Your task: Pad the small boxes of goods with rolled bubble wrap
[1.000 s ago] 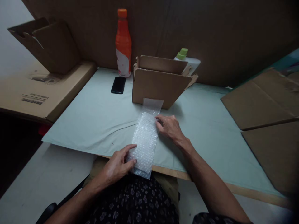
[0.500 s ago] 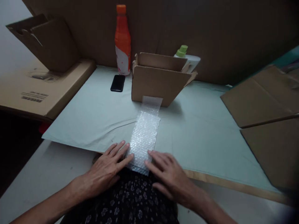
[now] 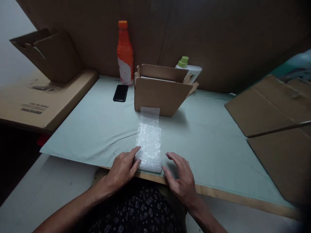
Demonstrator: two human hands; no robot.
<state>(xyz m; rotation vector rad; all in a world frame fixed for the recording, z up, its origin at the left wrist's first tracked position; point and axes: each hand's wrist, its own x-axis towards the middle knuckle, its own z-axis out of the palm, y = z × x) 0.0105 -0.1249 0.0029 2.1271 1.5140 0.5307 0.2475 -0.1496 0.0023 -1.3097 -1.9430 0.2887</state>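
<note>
A strip of bubble wrap (image 3: 149, 142) lies lengthwise on the cloth-covered table, doubled in its near part, with a thinner single layer at the far end by the cardboard box. My left hand (image 3: 122, 168) is at its left edge, index finger and thumb apart and resting on the wrap; the other fingers are curled under and partly hidden. Just off the right edge of the wrap, my right hand (image 3: 181, 176) is open, its thumb and fingers spread in a curve. The thumb is close to the near right corner.
Behind the wrap stands an open cardboard box (image 3: 157, 95). An orange bottle (image 3: 125, 55), a black phone (image 3: 120, 93) and a white bottle with a green cap (image 3: 191, 70) are around it. Cardboard flaps (image 3: 269, 106) lie at right; a large flat carton (image 3: 29, 106) holds another box (image 3: 54, 58) at left.
The wrap's near end has moved from over the table edge onto the tabletop. My right hand has come off the wrap to its right; my left hand has shifted along its left edge.
</note>
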